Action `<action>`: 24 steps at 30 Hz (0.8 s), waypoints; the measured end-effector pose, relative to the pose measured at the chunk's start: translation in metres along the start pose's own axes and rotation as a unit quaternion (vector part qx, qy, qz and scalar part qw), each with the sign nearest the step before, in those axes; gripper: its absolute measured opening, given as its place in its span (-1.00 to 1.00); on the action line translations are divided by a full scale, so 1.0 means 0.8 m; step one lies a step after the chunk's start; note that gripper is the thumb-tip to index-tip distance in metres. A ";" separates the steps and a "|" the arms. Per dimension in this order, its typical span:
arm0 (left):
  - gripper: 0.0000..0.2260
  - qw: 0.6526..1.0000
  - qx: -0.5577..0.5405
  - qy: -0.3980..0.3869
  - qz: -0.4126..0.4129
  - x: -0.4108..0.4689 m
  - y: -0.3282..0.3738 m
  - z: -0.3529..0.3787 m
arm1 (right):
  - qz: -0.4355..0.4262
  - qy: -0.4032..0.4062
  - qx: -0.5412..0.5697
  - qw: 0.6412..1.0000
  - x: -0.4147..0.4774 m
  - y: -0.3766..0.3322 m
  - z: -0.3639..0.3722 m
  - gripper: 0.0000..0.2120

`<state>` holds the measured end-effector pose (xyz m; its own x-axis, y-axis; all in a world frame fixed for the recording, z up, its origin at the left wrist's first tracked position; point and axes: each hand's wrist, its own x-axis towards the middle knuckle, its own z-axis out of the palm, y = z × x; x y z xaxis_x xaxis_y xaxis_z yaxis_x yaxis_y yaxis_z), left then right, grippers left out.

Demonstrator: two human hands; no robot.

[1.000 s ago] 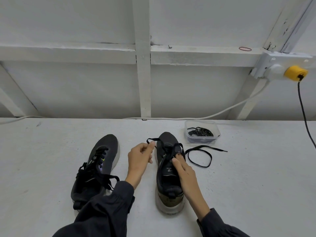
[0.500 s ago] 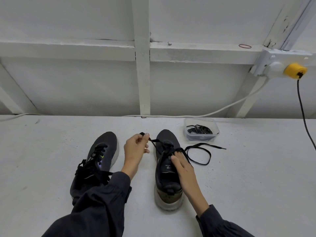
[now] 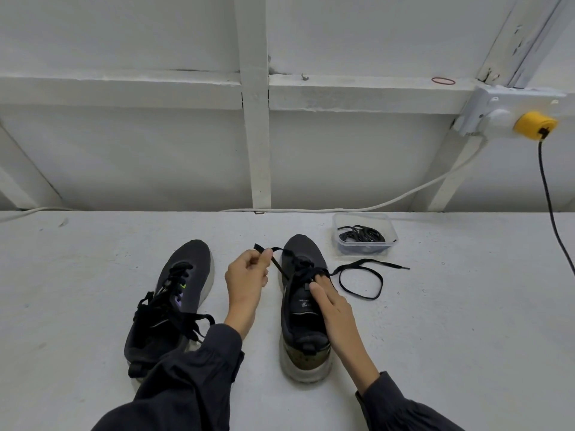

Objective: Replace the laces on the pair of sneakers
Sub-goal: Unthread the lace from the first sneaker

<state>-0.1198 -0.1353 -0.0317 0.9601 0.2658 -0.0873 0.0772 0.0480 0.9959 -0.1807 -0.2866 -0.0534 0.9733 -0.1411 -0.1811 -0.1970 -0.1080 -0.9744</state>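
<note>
The left hand [image 3: 247, 275] pinches a black lace [image 3: 278, 269] end just left of the right sneaker [image 3: 303, 247] toe, the right hand [image 3: 333, 303] pressing its eyelets with flat fingers, so this shoe looks half threaded, while the other sneaker [image 3: 189, 259] to its left seems laced already.

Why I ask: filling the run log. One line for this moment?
left hand pinches flat black lace | right hand rests on dark fabric sneaker

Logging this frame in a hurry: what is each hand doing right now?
Left hand: pinches the black lace.
Right hand: open, pressing on the sneaker.
</note>
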 end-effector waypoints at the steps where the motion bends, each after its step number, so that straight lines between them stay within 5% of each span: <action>1: -0.74 1.000 0.003 -0.013 -0.003 -0.004 -0.002 0.001 | 0.001 0.001 -0.001 1.000 0.000 0.000 0.000 -0.50; 7: -0.75 0.983 0.100 -0.154 -0.026 -0.021 -0.018 0.003 | 0.006 0.006 0.007 1.000 -0.002 -0.004 0.001 -0.54; 16: -0.76 0.999 -0.017 0.019 0.025 0.002 0.017 -0.004 | 0.011 -0.007 -0.009 1.000 -0.005 -0.006 -0.001 -0.49; 24: -0.76 0.984 0.087 -0.155 -0.030 -0.033 -0.018 0.006 | 0.002 0.002 -0.002 1.000 -0.005 -0.010 0.001 -0.55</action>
<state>-0.1449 -0.1480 -0.0438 0.9861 -0.0410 -0.1611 0.1554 -0.1170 0.9809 -0.1833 -0.2846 -0.0449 0.9718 -0.1457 -0.1853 -0.2022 -0.1118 -0.9729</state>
